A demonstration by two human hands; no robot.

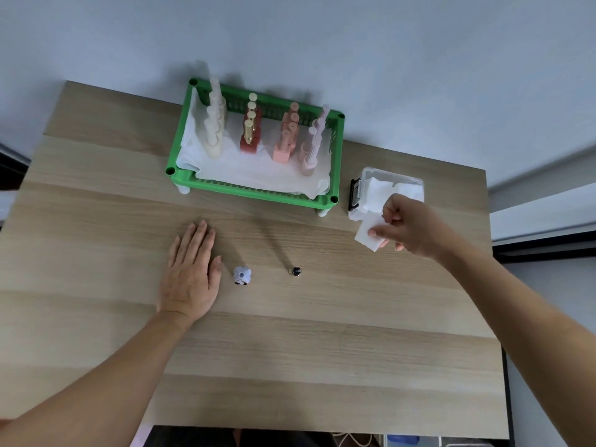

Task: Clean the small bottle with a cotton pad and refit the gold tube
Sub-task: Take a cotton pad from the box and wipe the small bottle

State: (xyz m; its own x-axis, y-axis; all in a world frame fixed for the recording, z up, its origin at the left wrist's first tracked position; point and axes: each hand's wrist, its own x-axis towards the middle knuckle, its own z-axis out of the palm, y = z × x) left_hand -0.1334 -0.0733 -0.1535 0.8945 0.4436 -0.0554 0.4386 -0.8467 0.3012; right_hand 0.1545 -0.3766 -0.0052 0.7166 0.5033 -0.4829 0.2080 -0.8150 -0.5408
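Note:
My right hand (408,227) pinches a white square cotton pad (367,232) just in front of the clear plastic box of pads (387,175) at the right. My left hand (190,272) lies flat on the wooden table, palm down, fingers straight. Just right of its thumb stands a small pale-blue bottle with a flower-shaped top (242,276). A small dark round piece with a silver rim (296,271) stands farther right, mid-table. Gold tubes (250,129) stand on red bases in the green basket (258,191).
The green basket, lined with white cloth, holds rows of cream, gold, salmon and pink tubes at the back of the table. The pad box has a black latch (354,195) on its left side. The table's right edge lies close behind my right arm.

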